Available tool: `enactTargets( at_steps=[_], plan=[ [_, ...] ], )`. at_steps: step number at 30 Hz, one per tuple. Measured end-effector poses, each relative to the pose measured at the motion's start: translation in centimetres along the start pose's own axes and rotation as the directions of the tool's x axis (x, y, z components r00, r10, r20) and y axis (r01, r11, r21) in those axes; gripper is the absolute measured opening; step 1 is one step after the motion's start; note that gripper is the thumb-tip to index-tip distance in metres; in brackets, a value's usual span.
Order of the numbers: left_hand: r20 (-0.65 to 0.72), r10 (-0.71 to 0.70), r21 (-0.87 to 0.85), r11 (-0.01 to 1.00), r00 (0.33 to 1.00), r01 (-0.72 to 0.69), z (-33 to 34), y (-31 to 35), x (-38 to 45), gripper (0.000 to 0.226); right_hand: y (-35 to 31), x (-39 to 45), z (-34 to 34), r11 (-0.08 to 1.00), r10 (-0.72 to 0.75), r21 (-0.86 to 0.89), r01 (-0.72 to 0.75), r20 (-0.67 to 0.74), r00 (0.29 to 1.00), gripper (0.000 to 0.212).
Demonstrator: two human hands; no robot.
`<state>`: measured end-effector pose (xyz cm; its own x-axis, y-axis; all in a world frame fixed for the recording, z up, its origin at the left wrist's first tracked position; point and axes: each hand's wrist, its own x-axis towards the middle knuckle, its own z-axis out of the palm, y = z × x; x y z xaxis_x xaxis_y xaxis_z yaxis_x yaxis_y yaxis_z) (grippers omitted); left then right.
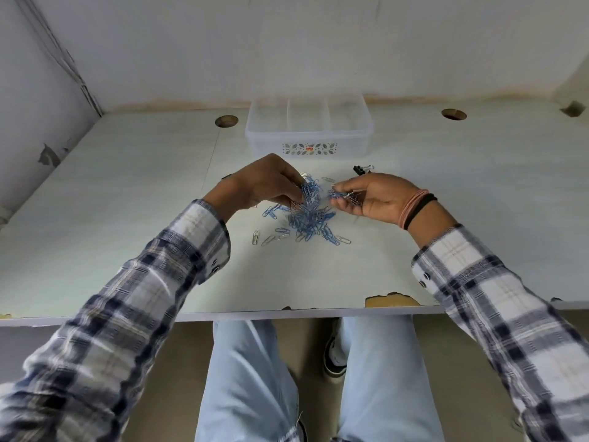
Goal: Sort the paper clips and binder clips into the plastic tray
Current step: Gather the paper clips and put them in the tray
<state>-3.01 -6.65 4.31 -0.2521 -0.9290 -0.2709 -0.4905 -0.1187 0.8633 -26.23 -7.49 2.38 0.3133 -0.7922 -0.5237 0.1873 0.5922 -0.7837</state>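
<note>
A tangled pile of blue and silver paper clips (307, 223) lies on the white desk, with loose silver ones around it. My left hand (267, 183) grips a hanging bunch of blue clips (309, 190) lifted above the pile. My right hand (376, 197) pinches a smaller cluster of clips (342, 195) beside it. A black binder clip (361, 169) lies just beyond my right hand. The clear plastic tray (309, 140) with three compartments stands behind, against the back of the desk; its compartments look empty.
Two round cable holes (226, 121) (454, 114) sit left and right of the tray. The desk's front edge (390, 299) is chipped. Walls close in at the left and back. My legs show below the desk.
</note>
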Motion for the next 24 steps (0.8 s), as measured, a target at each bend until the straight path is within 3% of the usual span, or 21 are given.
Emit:
enactTargets(
  at_steps=[5,12,18,20,24],
  plan=[
    [0.036,-0.065,-0.054,0.996,0.997,0.067,-0.1,2.1,1.4,0.023,-1.5,0.9,-1.1,0.978,0.131,0.163,-0.133,0.017,0.991,0.005],
    [0.014,-0.051,-0.114,0.992,0.999,0.052,-1.9,6.8,4.9,0.022,-6.9,2.1,-1.8,0.986,-0.013,0.169,0.013,0.0,1.0,0.013],
    [-0.111,-0.044,-0.052,0.998,0.993,0.039,-3.3,12.2,11.6,0.014,-14.3,4.7,-1.1,0.959,-0.277,-0.103,0.263,-0.17,0.946,0.007],
    [-0.145,-0.054,-0.034,0.998,0.988,0.049,-3.4,13.3,13.8,0.006,-16.0,6.0,-0.7,0.949,-0.28,-0.203,0.241,-0.194,0.94,0.01],
    [-0.144,-0.093,0.025,0.995,0.985,0.098,-2.8,14.2,16.9,0.012,-17.9,8.2,-0.3,0.93,-0.217,-0.34,0.14,-0.199,0.956,0.02]
  ],
)
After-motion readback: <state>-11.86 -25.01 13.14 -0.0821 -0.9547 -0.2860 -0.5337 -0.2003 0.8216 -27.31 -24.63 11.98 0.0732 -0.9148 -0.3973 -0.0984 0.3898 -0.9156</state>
